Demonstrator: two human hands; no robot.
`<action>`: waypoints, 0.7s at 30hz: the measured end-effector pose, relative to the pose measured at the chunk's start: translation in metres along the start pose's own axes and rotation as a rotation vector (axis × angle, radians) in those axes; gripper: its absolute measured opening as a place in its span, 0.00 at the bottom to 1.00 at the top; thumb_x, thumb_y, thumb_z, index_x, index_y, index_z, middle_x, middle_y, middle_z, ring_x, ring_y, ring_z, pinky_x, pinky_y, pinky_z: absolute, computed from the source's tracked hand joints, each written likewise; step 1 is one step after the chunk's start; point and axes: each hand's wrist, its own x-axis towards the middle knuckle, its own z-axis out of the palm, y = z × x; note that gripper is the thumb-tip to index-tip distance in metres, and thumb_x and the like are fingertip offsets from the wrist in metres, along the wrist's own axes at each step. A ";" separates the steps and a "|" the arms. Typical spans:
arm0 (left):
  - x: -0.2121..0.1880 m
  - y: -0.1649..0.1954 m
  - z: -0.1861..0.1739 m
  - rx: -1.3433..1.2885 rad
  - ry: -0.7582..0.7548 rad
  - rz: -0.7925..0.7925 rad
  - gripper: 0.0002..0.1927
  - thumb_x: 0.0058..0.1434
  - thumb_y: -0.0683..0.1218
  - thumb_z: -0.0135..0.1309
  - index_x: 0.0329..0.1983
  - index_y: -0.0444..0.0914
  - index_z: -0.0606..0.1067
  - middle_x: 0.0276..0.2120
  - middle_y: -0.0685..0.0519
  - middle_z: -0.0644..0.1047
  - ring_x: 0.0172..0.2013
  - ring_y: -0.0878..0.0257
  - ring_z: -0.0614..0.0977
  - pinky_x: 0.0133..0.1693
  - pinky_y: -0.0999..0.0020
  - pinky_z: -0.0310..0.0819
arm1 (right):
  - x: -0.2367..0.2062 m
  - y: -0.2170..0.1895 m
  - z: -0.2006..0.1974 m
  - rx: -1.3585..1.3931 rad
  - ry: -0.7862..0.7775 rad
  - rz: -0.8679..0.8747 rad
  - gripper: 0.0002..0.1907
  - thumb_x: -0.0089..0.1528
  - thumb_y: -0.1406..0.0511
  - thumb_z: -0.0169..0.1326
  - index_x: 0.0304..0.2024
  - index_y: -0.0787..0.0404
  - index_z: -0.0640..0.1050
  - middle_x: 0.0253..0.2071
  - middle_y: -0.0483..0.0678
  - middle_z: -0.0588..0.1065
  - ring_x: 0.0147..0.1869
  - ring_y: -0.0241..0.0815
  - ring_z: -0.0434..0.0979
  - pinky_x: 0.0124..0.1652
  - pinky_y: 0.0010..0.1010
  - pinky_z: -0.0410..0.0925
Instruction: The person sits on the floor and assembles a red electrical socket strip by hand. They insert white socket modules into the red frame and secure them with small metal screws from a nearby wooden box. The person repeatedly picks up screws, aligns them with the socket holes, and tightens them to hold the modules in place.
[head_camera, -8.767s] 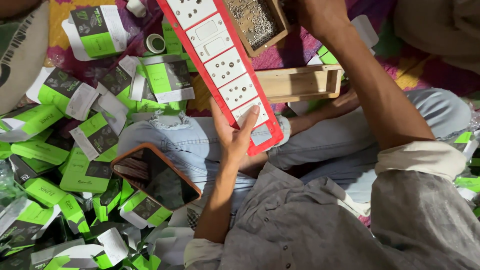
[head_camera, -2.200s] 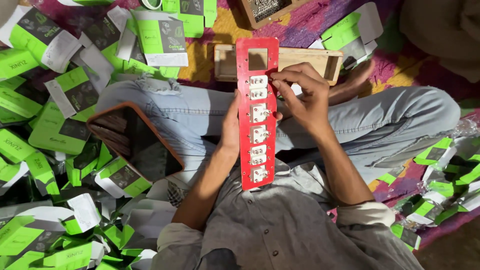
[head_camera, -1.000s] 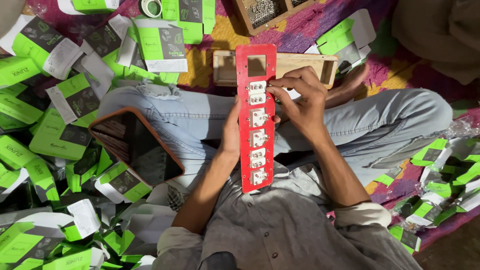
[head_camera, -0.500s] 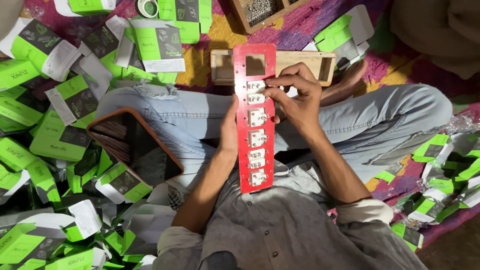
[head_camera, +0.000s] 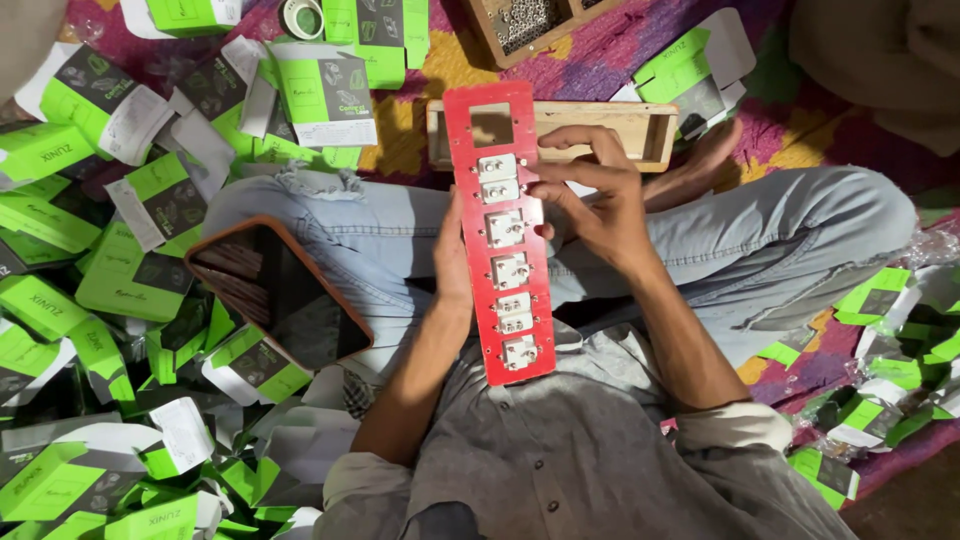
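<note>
A: What lies out to the left of the left grip?

B: A heap of green and white cartons on the floor, and closer in an orange-rimmed tray leaning against the person's knee. It sits where it did half a second ago.

A: And the left hand itself?

B: The left hand is behind the red panel, holding its left edge. The thumb lies along that edge and the other fingers are hidden behind the panel, so the grip is closed on the panel from the back.

A: Where is the panel?

B: Upright between the two hands, over the lap, its top end with the empty cut-out just in front of the wooden box. White switch modules fill the slots below the cut-out. Nearly nine seconds back it was slanted, with its flat face showing; now it stands straight with the modules' backs up.

A: The right hand?

B: The right hand is at the panel's right edge, level with the upper modules. Its fingertips are bent in and touching them, the fingers loosely curled rather than pinched on anything. Compared with half a second ago it has barely shifted.

A: Farther right?

B: The bent jeans leg, then more green cartons on the patterned cloth.
</note>
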 end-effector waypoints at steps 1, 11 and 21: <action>0.000 0.000 0.000 -0.012 0.019 0.002 0.35 0.78 0.65 0.35 0.70 0.31 0.66 0.52 0.41 0.78 0.44 0.47 0.83 0.46 0.52 0.82 | 0.001 -0.001 0.000 -0.031 -0.006 -0.015 0.14 0.59 0.71 0.70 0.47 0.56 0.86 0.58 0.50 0.76 0.63 0.44 0.73 0.59 0.34 0.67; -0.001 0.001 0.000 0.006 0.009 0.000 0.35 0.79 0.65 0.36 0.68 0.31 0.67 0.52 0.40 0.78 0.44 0.48 0.84 0.45 0.53 0.81 | 0.004 -0.003 -0.001 0.146 -0.049 0.069 0.09 0.65 0.72 0.65 0.46 0.59 0.81 0.62 0.52 0.72 0.63 0.43 0.76 0.59 0.33 0.71; -0.001 0.001 0.010 -0.025 0.092 0.025 0.34 0.75 0.63 0.35 0.68 0.32 0.66 0.56 0.43 0.77 0.47 0.53 0.83 0.47 0.49 0.81 | 0.004 -0.009 0.001 0.175 -0.029 0.103 0.14 0.65 0.71 0.63 0.53 0.61 0.80 0.58 0.52 0.69 0.59 0.41 0.74 0.54 0.31 0.73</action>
